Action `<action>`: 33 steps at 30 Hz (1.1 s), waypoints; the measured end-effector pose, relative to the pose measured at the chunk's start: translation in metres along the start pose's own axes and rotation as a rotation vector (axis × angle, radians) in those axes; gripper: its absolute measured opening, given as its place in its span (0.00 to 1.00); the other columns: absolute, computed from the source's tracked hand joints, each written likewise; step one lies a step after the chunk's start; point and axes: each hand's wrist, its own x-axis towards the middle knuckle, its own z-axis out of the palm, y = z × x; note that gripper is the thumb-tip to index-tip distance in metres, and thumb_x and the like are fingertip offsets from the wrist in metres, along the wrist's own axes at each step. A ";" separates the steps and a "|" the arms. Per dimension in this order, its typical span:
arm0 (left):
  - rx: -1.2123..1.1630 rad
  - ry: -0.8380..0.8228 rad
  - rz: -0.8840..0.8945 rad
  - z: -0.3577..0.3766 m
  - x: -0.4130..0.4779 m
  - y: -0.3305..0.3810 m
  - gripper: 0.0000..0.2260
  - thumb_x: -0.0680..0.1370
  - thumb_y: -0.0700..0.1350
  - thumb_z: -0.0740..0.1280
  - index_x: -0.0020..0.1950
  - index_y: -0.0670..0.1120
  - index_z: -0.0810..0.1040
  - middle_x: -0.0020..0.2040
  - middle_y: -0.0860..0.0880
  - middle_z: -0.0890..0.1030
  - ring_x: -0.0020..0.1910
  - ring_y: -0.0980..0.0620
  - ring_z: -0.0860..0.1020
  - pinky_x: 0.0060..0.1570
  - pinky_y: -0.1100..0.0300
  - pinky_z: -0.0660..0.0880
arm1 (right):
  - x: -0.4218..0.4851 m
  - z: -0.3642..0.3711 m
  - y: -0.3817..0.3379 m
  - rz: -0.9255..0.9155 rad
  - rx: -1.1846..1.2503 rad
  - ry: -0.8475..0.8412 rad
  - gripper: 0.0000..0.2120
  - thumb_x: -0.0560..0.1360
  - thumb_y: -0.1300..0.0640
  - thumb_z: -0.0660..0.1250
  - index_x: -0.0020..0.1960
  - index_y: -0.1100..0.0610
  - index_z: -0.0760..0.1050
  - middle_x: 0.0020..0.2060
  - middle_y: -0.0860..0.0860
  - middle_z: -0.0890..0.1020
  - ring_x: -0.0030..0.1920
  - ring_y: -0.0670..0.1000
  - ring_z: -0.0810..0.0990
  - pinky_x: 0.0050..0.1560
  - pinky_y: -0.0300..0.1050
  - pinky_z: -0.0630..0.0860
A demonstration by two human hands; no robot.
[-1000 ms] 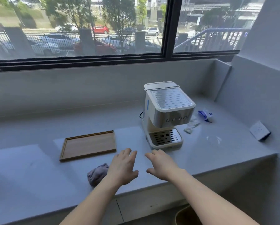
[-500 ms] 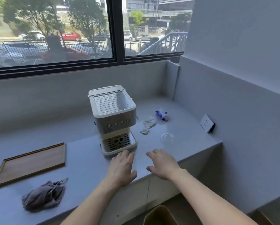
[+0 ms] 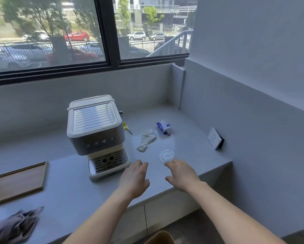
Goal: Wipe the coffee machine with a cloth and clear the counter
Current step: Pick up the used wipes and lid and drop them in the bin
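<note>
A cream and silver coffee machine (image 3: 96, 134) stands on the grey counter (image 3: 73, 194). A crumpled grey cloth (image 3: 13, 226) lies at the front left edge. To the machine's right lie a crumpled white tissue (image 3: 146, 140), a blue and white wrapper (image 3: 164, 127) and a clear plastic lid (image 3: 166, 155). My left hand (image 3: 134, 178) hovers open just right of the machine's drip tray. My right hand (image 3: 182, 174) is open too, its fingertips just short of the clear lid. Both hands hold nothing.
A wooden tray (image 3: 15, 182) lies at the left. A white wall socket (image 3: 214, 140) sits on the right wall. A brown bin's rim (image 3: 159, 237) shows below the counter's front edge. A window runs behind the counter.
The view has swung right, so the machine, tray and cloth sit further left in frame. Both hands stayed open and now reach over the counter's right part, near the clear lid.
</note>
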 end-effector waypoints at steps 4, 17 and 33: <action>-0.028 -0.011 0.013 0.003 0.039 -0.014 0.19 0.77 0.49 0.62 0.67 0.45 0.68 0.62 0.46 0.71 0.61 0.44 0.71 0.57 0.48 0.73 | 0.032 0.002 0.006 0.044 -0.020 -0.019 0.23 0.77 0.49 0.65 0.70 0.52 0.69 0.63 0.53 0.75 0.63 0.56 0.71 0.57 0.53 0.75; -0.075 -0.091 -0.078 0.030 0.154 -0.056 0.20 0.78 0.45 0.63 0.69 0.47 0.66 0.63 0.43 0.69 0.59 0.42 0.72 0.51 0.49 0.75 | 0.132 0.035 0.025 0.249 -0.037 -0.110 0.35 0.71 0.41 0.72 0.72 0.51 0.63 0.67 0.52 0.69 0.67 0.57 0.67 0.53 0.52 0.76; -0.049 -0.091 -0.092 0.059 0.188 -0.074 0.06 0.78 0.39 0.58 0.48 0.42 0.75 0.48 0.43 0.74 0.47 0.41 0.75 0.42 0.49 0.73 | 0.159 0.054 0.053 0.237 -0.052 -0.149 0.42 0.68 0.40 0.71 0.76 0.53 0.57 0.69 0.54 0.67 0.66 0.59 0.66 0.60 0.52 0.73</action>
